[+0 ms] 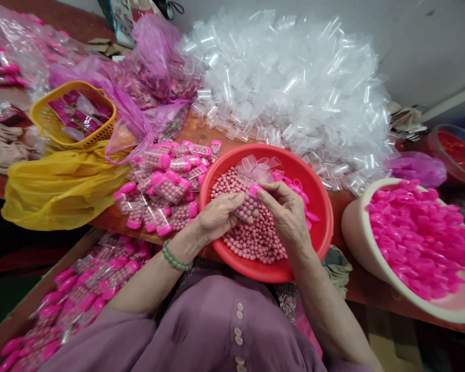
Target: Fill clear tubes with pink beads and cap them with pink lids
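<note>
The left hand grips a bead-filled container, the right hand its pink cap, over the red basin; from there, clear containers heap at 12 o'clock, filled containers at 9.

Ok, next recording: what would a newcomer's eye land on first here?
Probably the big heap of clear plastic containers across the top of the picture, then the red basin in the middle, holding many pink beads. Over that basin, the left hand and right hand hold a small bead-filled container. Bright pink caps crowd the pale tub at the right, while capped, filled containers lie piled left of the basin.
</note>
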{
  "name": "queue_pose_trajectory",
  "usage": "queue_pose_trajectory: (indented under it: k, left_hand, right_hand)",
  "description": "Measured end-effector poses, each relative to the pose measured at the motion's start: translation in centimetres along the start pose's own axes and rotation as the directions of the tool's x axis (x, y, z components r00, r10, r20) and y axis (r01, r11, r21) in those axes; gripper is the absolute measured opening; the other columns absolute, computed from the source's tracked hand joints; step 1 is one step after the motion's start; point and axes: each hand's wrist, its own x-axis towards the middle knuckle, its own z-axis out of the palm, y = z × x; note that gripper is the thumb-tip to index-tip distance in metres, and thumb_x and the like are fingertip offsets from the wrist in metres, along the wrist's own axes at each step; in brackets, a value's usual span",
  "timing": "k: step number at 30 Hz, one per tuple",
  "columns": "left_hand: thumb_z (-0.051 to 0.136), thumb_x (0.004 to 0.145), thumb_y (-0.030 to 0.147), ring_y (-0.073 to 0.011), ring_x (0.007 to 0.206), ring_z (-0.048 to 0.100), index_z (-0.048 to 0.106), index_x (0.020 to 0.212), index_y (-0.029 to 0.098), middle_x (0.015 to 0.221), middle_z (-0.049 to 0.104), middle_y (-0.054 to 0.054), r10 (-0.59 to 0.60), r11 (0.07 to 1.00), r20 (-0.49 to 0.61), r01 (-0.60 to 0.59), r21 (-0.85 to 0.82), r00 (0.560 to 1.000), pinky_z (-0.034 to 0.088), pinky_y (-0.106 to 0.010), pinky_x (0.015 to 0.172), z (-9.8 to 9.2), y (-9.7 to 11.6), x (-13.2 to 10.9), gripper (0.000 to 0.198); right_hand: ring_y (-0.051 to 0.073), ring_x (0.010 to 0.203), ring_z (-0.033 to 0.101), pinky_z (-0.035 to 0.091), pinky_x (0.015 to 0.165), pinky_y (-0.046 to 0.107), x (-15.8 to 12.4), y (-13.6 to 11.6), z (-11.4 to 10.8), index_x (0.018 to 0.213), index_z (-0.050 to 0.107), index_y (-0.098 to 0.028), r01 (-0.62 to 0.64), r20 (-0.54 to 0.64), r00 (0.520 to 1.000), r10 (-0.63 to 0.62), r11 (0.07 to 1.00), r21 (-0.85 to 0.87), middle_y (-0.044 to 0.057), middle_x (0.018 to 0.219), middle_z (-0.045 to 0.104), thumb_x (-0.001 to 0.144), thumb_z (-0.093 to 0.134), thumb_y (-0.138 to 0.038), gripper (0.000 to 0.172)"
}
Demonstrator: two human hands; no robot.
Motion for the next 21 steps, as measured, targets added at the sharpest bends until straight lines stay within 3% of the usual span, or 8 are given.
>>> queue_pose_trajectory:
  k: [6, 9, 11, 14, 16, 18, 21]
  left_hand:
    - [0.072, 0.079, 0.037, -0.0101, 0.061, 0.062, 0.067, 0.076, 0.008, 0.070, 0.067, -0.006, 0.022, 1.000, -0.007, -0.022, -0.015, 1.000, 0.051, -0.020, 0.063, 0.17, 0.06, -0.07, 0.030]
    - [0.073, 0.079, 0.038, -0.0093, 0.061, 0.061, 0.067, 0.075, 0.007, 0.069, 0.066, -0.005, 0.025, 1.000, -0.030, -0.025, -0.015, 0.999, 0.050, -0.019, 0.062, 0.31, 0.12, -0.14, 0.031]
    - [0.075, 0.076, 0.039, -0.0090, 0.060, 0.061, 0.067, 0.075, 0.007, 0.069, 0.066, -0.005, 0.027, 1.000, -0.037, -0.028, -0.014, 0.999, 0.049, -0.018, 0.060, 0.40, 0.14, -0.17, 0.033]
    - [0.079, 0.072, 0.037, -0.0072, 0.057, 0.058, 0.065, 0.072, 0.009, 0.065, 0.063, -0.002, 0.050, 0.996, -0.064, -0.054, -0.067, 0.997, 0.048, -0.016, 0.058, 0.48, 0.16, -0.19, 0.031]
    - [0.079, 0.071, 0.036, -0.0076, 0.056, 0.058, 0.064, 0.071, 0.010, 0.064, 0.063, -0.002, 0.035, 0.993, -0.085, -0.044, -0.107, 0.996, 0.047, -0.017, 0.054, 0.47, 0.14, -0.24, 0.030]
    - [0.078, 0.072, 0.038, -0.0098, 0.056, 0.060, 0.065, 0.074, 0.009, 0.065, 0.065, -0.004, -0.004, 0.993, -0.092, -0.007, -0.118, 0.996, 0.046, -0.018, 0.052, 0.43, 0.09, -0.31, 0.032]
    - [0.077, 0.072, 0.038, -0.0125, 0.060, 0.063, 0.066, 0.076, 0.008, 0.070, 0.068, -0.007, 0.001, 0.992, -0.102, -0.014, -0.128, 0.995, 0.050, -0.021, 0.057, 0.44, 0.03, -0.41, 0.033]
  right_hand:
    - [0.015, 0.083, 0.065, 0.054, 0.085, 0.034, -0.15, 0.12, 0.56, 0.092, 0.069, -0.021, 0.085, -0.023, 0.996, -0.088, 0.990, -0.111, 0.001, 0.088, 0.071, 0.082, 0.070, -0.034, 0.016]
    - [0.015, 0.080, 0.064, 0.054, 0.080, 0.034, -0.09, 0.16, 0.39, 0.092, 0.067, -0.020, 0.141, 0.014, 0.990, -0.141, 0.971, -0.194, 0.001, 0.086, 0.070, 0.085, 0.066, -0.033, 0.014]
    - [0.015, 0.079, 0.064, 0.053, 0.077, 0.033, -0.09, 0.02, 0.13, 0.093, 0.065, -0.020, 0.243, 0.067, 0.970, -0.234, 0.929, -0.280, 0.001, 0.085, 0.069, 0.089, 0.061, -0.030, 0.011]
    - [0.019, 0.086, 0.064, 0.054, 0.080, 0.037, -0.17, -0.20, -0.15, 0.103, 0.061, -0.019, 0.470, 0.220, 0.882, -0.416, 0.752, -0.463, 0.005, 0.093, 0.067, 0.091, 0.058, -0.031, 0.017]
    - [0.026, 0.098, 0.063, 0.053, 0.084, 0.044, -0.24, -0.16, -0.13, 0.117, 0.054, -0.017, 0.592, 0.331, 0.801, -0.499, 0.583, -0.556, 0.012, 0.106, 0.065, 0.085, 0.065, -0.043, 0.043]
    - [0.033, 0.107, 0.060, 0.052, 0.087, 0.050, -0.30, 0.05, 0.07, 0.128, 0.045, -0.012, 0.655, 0.404, 0.738, -0.540, 0.429, -0.623, 0.019, 0.116, 0.062, 0.077, 0.070, -0.054, 0.070]
    - [0.034, 0.105, 0.060, 0.050, 0.087, 0.051, -0.35, 0.41, 0.49, 0.134, 0.039, -0.009, 0.662, 0.434, 0.695, -0.573, 0.275, -0.697, 0.021, 0.114, 0.062, 0.078, 0.067, -0.058, 0.079]
